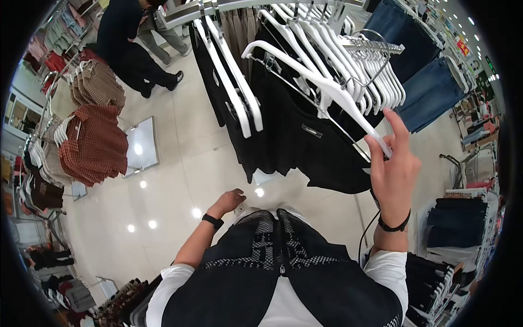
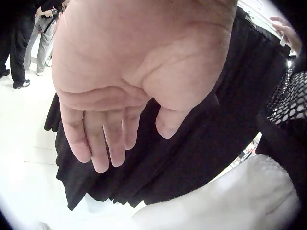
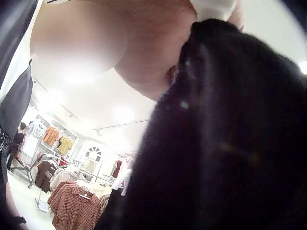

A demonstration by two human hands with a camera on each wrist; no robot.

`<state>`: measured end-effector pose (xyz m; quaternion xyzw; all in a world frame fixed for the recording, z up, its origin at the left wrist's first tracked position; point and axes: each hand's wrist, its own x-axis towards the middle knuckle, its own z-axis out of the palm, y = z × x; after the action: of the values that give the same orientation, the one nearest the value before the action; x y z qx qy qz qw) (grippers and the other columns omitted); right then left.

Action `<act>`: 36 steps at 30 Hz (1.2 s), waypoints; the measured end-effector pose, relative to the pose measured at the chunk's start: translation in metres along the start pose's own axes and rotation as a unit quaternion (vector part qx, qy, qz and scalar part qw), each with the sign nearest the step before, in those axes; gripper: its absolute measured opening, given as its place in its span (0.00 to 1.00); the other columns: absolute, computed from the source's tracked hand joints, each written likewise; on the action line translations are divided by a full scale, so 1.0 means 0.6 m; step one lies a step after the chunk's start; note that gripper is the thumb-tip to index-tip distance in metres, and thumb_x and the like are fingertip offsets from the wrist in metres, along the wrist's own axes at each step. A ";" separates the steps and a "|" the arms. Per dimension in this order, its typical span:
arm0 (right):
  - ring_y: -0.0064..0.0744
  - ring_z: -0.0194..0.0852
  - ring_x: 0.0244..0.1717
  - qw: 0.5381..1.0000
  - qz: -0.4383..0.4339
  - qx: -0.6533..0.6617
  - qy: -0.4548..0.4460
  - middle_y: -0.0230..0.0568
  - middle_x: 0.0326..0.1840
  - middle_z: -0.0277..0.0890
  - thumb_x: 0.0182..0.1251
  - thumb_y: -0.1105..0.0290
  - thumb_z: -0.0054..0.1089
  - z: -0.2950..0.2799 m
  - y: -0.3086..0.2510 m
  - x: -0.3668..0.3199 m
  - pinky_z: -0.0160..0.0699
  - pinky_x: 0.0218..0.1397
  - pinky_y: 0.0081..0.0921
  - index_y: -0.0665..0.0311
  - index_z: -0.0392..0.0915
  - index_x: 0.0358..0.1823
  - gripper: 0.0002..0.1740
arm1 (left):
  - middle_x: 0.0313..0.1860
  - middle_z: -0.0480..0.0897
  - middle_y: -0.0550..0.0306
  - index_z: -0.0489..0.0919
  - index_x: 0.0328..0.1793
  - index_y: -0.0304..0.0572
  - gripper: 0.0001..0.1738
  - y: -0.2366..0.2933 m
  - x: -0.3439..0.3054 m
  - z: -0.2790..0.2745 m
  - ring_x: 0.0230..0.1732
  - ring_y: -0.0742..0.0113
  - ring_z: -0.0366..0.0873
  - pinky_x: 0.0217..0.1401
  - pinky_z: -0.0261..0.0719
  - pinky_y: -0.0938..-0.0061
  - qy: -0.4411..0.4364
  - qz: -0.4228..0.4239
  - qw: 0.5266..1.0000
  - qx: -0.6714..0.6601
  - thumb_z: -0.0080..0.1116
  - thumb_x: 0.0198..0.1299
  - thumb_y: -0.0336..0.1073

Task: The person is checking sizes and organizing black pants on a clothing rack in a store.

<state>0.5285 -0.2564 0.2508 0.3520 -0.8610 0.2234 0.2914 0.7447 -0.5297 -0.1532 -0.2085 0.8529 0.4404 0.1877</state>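
Observation:
In the head view my right hand (image 1: 396,168) pinches the lower right end of a white hanger (image 1: 332,90) between thumb and fingers. A black garment (image 1: 310,147) with a small label hangs under it, beside other black garments on the rack. The right wrist view shows black cloth (image 3: 225,134) close up against the right hand (image 3: 153,52). My left hand (image 1: 230,201) hangs low in front of the body, holding nothing; in the left wrist view the left hand (image 2: 139,72) has its fingers pointing down, with black garments (image 2: 192,153) behind it.
Many white hangers (image 1: 376,71) crowd the rack beyond. Blue jeans (image 1: 422,95) hang at the right. Checked red shirts (image 1: 92,144) hang on a rack at the left. A person in dark clothes (image 1: 122,41) stands at the upper left on the tiled floor (image 1: 169,191).

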 end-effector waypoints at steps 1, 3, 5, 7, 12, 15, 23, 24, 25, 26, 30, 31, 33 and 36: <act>0.32 0.71 0.17 1.000 0.005 -0.012 0.008 0.34 0.19 0.71 0.63 0.71 0.70 0.006 -0.015 0.005 0.64 0.22 0.29 0.57 0.73 0.66 0.29 | 0.49 0.86 0.37 0.81 0.60 0.40 0.26 -0.005 -0.003 -0.013 0.54 0.42 0.83 0.60 0.80 0.57 -0.005 0.002 1.000 0.009 0.56 0.67 0.52; 0.34 0.71 0.17 0.999 0.017 -0.038 0.012 0.35 0.19 0.71 0.64 0.70 0.69 0.012 -0.037 0.014 0.63 0.21 0.30 0.56 0.73 0.66 0.28 | 0.49 0.86 0.37 0.81 0.60 0.40 0.26 -0.015 -0.008 -0.033 0.54 0.41 0.83 0.60 0.79 0.56 -0.021 0.004 1.000 0.022 0.55 0.67 0.53; 0.35 0.72 0.17 0.998 0.025 -0.066 0.008 0.35 0.19 0.72 0.64 0.69 0.69 0.027 -0.067 0.030 0.63 0.21 0.32 0.55 0.72 0.66 0.28 | 0.49 0.86 0.37 0.82 0.59 0.41 0.26 -0.045 -0.004 -0.058 0.54 0.41 0.83 0.60 0.79 0.56 -0.044 0.005 0.999 0.029 0.55 0.67 0.53; 0.38 0.72 0.17 0.995 0.029 -0.094 -0.005 0.36 0.19 0.73 0.64 0.68 0.69 0.035 -0.097 0.048 0.63 0.21 0.33 0.54 0.71 0.66 0.28 | 0.49 0.86 0.37 0.82 0.60 0.41 0.26 -0.078 0.005 -0.078 0.54 0.41 0.83 0.61 0.79 0.56 -0.050 0.010 0.998 0.039 0.55 0.67 0.54; 0.43 0.75 0.20 0.992 0.048 -0.106 -0.048 0.40 0.22 0.76 0.61 0.72 0.69 0.042 -0.171 0.063 0.65 0.23 0.35 0.54 0.70 0.67 0.31 | 0.52 0.86 0.41 0.80 0.62 0.40 0.27 -0.117 0.013 -0.122 0.55 0.46 0.84 0.61 0.79 0.59 -0.088 0.005 0.993 0.072 0.55 0.69 0.54; 0.43 0.74 0.22 0.990 0.088 -0.088 -0.072 0.40 0.22 0.71 0.65 0.71 0.68 0.032 -0.198 0.045 0.69 0.28 0.37 0.52 0.71 0.68 0.29 | 0.52 0.86 0.42 0.80 0.63 0.42 0.27 -0.132 0.021 -0.137 0.56 0.46 0.83 0.61 0.79 0.59 -0.104 0.012 0.992 0.069 0.54 0.69 0.54; 0.43 0.75 0.20 0.962 0.207 -0.172 -0.038 0.38 0.21 0.73 0.65 0.71 0.67 0.029 -0.201 -0.007 0.67 0.25 0.36 0.52 0.70 0.67 0.29 | 0.52 0.86 0.42 0.80 0.62 0.42 0.27 -0.174 0.054 -0.157 0.56 0.47 0.84 0.61 0.79 0.59 -0.144 0.046 0.984 0.091 0.54 0.69 0.55; 0.43 0.75 0.20 0.961 0.207 -0.183 -0.033 0.38 0.21 0.73 0.65 0.71 0.67 0.030 -0.206 -0.009 0.67 0.25 0.36 0.52 0.70 0.67 0.29 | 0.52 0.86 0.42 0.80 0.62 0.41 0.27 -0.177 0.057 -0.161 0.56 0.47 0.84 0.61 0.79 0.59 -0.149 0.047 0.983 0.100 0.54 0.69 0.55; 0.43 0.75 0.20 0.959 0.207 -0.193 -0.029 0.38 0.21 0.73 0.65 0.71 0.67 0.030 -0.211 -0.011 0.67 0.25 0.36 0.52 0.71 0.67 0.29 | 0.51 0.86 0.41 0.80 0.61 0.42 0.27 -0.182 0.059 -0.163 0.55 0.46 0.84 0.61 0.79 0.59 -0.146 0.052 0.983 0.100 0.54 0.68 0.55; 0.42 0.75 0.20 0.962 0.198 -0.188 -0.031 0.38 0.21 0.73 0.64 0.71 0.67 0.032 -0.218 -0.013 0.67 0.25 0.36 0.52 0.71 0.67 0.29 | 0.50 0.86 0.41 0.80 0.61 0.42 0.27 -0.186 0.063 -0.165 0.54 0.45 0.84 0.60 0.80 0.58 -0.141 0.057 0.983 0.101 0.54 0.68 0.55; 0.43 0.75 0.20 0.973 0.178 -0.145 -0.035 0.40 0.21 0.74 0.63 0.71 0.68 0.048 -0.244 -0.003 0.67 0.24 0.35 0.52 0.71 0.67 0.30 | 0.48 0.87 0.40 0.80 0.60 0.42 0.28 -0.190 0.071 -0.174 0.54 0.44 0.84 0.60 0.80 0.57 -0.135 0.076 0.983 0.096 0.55 0.67 0.55; 0.43 0.75 0.20 0.974 0.169 -0.149 -0.035 0.40 0.21 0.74 0.63 0.72 0.68 0.053 -0.249 0.006 0.66 0.24 0.35 0.52 0.71 0.67 0.31 | 0.48 0.87 0.40 0.80 0.60 0.41 0.27 -0.188 0.071 -0.177 0.54 0.44 0.84 0.60 0.80 0.57 -0.139 0.073 0.982 0.101 0.55 0.67 0.55; 0.43 0.75 0.20 0.976 0.148 -0.157 -0.033 0.40 0.21 0.75 0.62 0.72 0.68 0.064 -0.252 0.028 0.66 0.24 0.36 0.52 0.70 0.68 0.32 | 0.49 0.86 0.40 0.81 0.60 0.41 0.27 -0.181 0.072 -0.182 0.54 0.43 0.83 0.60 0.80 0.57 -0.143 0.067 0.981 0.111 0.55 0.67 0.55; 0.44 0.76 0.21 0.978 0.125 -0.168 -0.013 0.40 0.22 0.77 0.63 0.70 0.67 0.082 -0.246 0.069 0.66 0.23 0.37 0.53 0.70 0.65 0.29 | 0.48 0.86 0.40 0.81 0.60 0.41 0.27 -0.195 0.075 -0.175 0.54 0.43 0.83 0.60 0.79 0.57 -0.132 0.083 0.984 0.083 0.55 0.67 0.55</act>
<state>0.5960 -0.4016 0.2686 0.1906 -0.9269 0.1054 0.3055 0.7533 -0.6870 -0.1976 -0.0610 0.8683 0.4059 0.2785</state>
